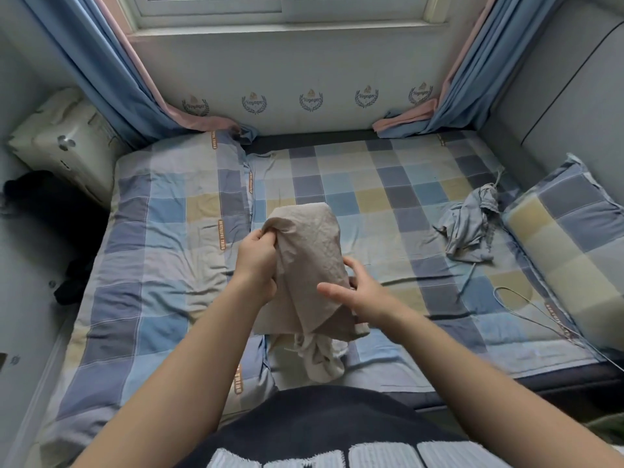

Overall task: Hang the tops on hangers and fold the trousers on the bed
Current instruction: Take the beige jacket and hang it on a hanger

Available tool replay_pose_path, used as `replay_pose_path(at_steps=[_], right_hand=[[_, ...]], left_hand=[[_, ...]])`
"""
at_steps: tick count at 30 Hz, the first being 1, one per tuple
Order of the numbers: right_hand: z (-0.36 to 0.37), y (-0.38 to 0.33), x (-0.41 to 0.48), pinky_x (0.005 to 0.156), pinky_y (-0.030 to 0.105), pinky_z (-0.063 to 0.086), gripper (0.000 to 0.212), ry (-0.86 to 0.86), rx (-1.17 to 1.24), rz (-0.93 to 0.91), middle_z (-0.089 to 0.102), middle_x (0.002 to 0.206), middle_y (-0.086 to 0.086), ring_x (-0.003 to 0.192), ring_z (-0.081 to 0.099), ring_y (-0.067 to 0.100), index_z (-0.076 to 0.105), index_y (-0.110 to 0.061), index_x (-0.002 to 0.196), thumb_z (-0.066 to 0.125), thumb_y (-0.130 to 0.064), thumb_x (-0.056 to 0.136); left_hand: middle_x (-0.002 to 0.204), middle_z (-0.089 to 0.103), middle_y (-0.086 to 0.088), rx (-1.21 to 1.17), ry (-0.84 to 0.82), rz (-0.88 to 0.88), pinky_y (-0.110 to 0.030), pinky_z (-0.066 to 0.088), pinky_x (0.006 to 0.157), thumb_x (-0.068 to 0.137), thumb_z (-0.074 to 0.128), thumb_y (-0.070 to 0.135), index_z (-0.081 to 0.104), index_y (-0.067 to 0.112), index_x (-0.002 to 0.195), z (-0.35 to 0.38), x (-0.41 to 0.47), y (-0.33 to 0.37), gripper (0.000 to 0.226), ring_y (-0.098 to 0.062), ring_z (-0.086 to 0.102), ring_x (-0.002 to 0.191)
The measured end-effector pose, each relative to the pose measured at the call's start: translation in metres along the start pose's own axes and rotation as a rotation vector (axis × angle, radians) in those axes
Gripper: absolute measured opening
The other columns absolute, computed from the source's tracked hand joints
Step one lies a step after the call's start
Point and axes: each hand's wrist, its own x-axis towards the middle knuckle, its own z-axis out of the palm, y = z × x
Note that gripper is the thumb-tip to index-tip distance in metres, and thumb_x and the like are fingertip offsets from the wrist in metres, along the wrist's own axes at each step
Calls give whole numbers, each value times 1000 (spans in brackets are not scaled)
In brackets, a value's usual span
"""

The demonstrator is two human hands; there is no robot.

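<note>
Beige garment [310, 251] held up over the checked bed [371, 184], left hand [256, 261] grip tight on its top edge, right hand [361, 298] grip pinching its side, crumpled grey garment [469, 228] and wire hanger [526, 298] near the pillow [567, 228]

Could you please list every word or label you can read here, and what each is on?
"Voyager", as far as I can tell: crests on the wall panel.
"BEAUTIFUL THING", last letters blurred: orange tag on the quilt.
Too blurred or cut off: the other orange tags, white letters on the dark shirt, marks on the white bag.
</note>
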Motion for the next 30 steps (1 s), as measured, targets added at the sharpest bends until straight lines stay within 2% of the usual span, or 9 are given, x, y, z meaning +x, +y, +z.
replay_pose_path(at_steps=[5, 9, 11, 13, 17, 19, 22, 25, 30], right_hand=[[-5, -12, 21, 73, 38, 51, 6, 338, -260, -220, 70, 89, 14, 86, 66, 32, 66, -6, 95, 63, -10, 92], [-26, -50, 16, 59, 31, 39, 24, 395, -260, -283, 53, 64, 1, 61, 49, 17, 56, -8, 72, 55, -12, 96], [-28, -68, 16, 65, 35, 43, 23, 356, -102, -241, 56, 72, 8, 67, 53, 20, 61, 0, 83, 57, -16, 99], [-27, -80, 16, 72, 42, 47, 20, 336, 18, -200, 56, 79, 12, 75, 55, 24, 61, -4, 86, 57, -18, 101], [-20, -95, 9, 68, 47, 62, 20, 183, 354, -123, 62, 91, 21, 77, 68, 31, 60, 3, 110, 51, -13, 103], [-18, -100, 7, 61, 42, 62, 16, 110, 494, -92, 65, 87, 21, 72, 72, 30, 56, 1, 109, 50, -12, 103], [-21, -102, 7, 61, 37, 62, 12, 74, 581, -88, 68, 82, 17, 70, 72, 27, 57, -4, 100, 51, -15, 103], [-33, -98, 12, 60, 30, 60, 18, 112, 647, -120, 71, 77, 9, 67, 71, 19, 60, -9, 93, 49, -17, 104], [-47, -70, 22, 90, 42, 56, 25, 52, 604, -196, 71, 118, 1, 114, 66, 21, 59, -20, 118, 62, -30, 95]], left_hand=[[94, 69, -12, 122, -8, 74, -37, 53, 78, 106, 49, 20, 66, 10, 97, -4, 3, 3, 22, -22, 63, 86], [108, 69, -4, 239, 1, 199, -27, 55, 82, 103, 58, 25, 64, 16, 113, -15, 7, 0, 15, -14, 64, 97], [113, 68, 0, 280, -73, 305, -17, 52, 81, 101, 60, 27, 63, 20, 114, -14, -2, -5, 15, -12, 64, 104], [108, 71, 1, 323, -229, 335, -23, 52, 81, 99, 61, 38, 65, 24, 107, -9, -16, -13, 17, -17, 67, 101], [115, 70, 4, 419, -515, 337, -25, 54, 90, 71, 79, 50, 59, 27, 122, 10, -38, -34, 60, -11, 66, 108], [113, 69, 6, 475, -465, 368, -22, 54, 85, 70, 79, 37, 58, 24, 123, 21, -39, -43, 59, -11, 65, 107], [86, 68, 2, 593, -211, 388, -38, 54, 73, 81, 60, 10, 63, 19, 92, 23, -28, -44, 14, -24, 64, 87], [72, 65, 3, 587, -175, 392, -33, 47, 62, 79, 45, -2, 62, 16, 76, 8, -10, -33, 25, -20, 59, 71], [76, 66, 3, 277, -122, 220, -31, 51, 66, 93, 41, -8, 66, 15, 87, -4, 2, -5, 34, -9, 62, 69]])
